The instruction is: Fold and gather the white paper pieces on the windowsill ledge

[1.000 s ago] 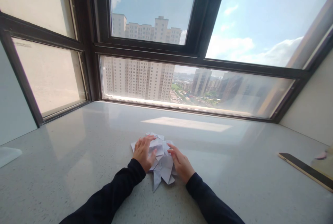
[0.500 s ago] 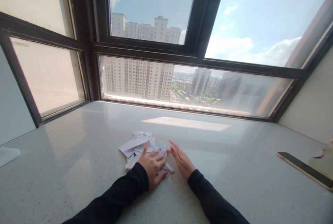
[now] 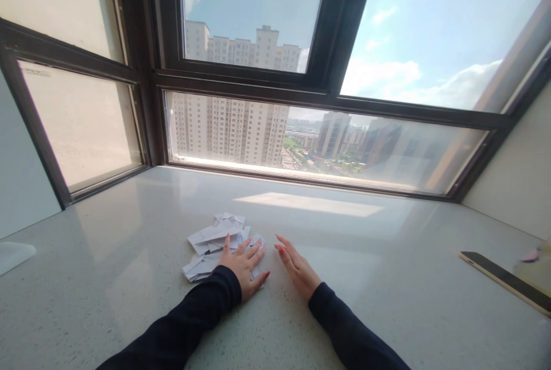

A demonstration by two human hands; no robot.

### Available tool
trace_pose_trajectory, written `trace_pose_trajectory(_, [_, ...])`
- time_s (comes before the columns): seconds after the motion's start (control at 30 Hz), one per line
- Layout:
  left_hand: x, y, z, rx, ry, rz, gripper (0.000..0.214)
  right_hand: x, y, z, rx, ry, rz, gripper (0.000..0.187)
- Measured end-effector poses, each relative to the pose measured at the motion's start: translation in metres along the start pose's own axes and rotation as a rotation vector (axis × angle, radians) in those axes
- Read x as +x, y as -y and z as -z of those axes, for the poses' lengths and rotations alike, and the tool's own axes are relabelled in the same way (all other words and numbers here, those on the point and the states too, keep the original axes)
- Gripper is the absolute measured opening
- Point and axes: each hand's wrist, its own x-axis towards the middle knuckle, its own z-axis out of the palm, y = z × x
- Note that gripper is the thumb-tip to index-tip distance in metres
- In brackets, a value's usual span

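Note:
A loose pile of folded white paper pieces (image 3: 217,238) lies on the speckled pale countertop (image 3: 275,335). My left hand (image 3: 244,267) rests flat over the pile's right side, fingers spread, covering part of the paper. Just to the right, my right hand (image 3: 298,267) stands on its edge on the counter with its fingers stretched out. A small gap separates its fingertips from the paper, and nothing is in it.
At the far right lies a long dark, gold-edged object (image 3: 503,281). The edge of a white object (image 3: 16,256) shows at the far left. Dark window frames (image 3: 318,178) bound the counter at the back.
My left hand and the paper pile beneath it have shifted left. My right hand has stayed nearly in place, so the gap between it and the paper has opened up.

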Motion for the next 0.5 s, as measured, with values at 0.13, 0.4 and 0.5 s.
trace_pose_trajectory(0.13, [0.001,0.015,0.002,0.092,0.073,0.178,0.049,0.000,0.000,0.001,-0.038,0.039,-0.040,0.052])
trace_pose_trajectory(0.4, [-0.003,0.045,0.019,0.234,0.162,0.237,0.051,-0.001,0.003,0.002,-0.149,0.096,0.004,0.055])
trace_pose_trajectory(0.5, [-0.001,0.041,0.026,0.277,0.041,0.202,0.045,-0.001,0.004,0.002,-0.196,0.110,0.030,0.055])
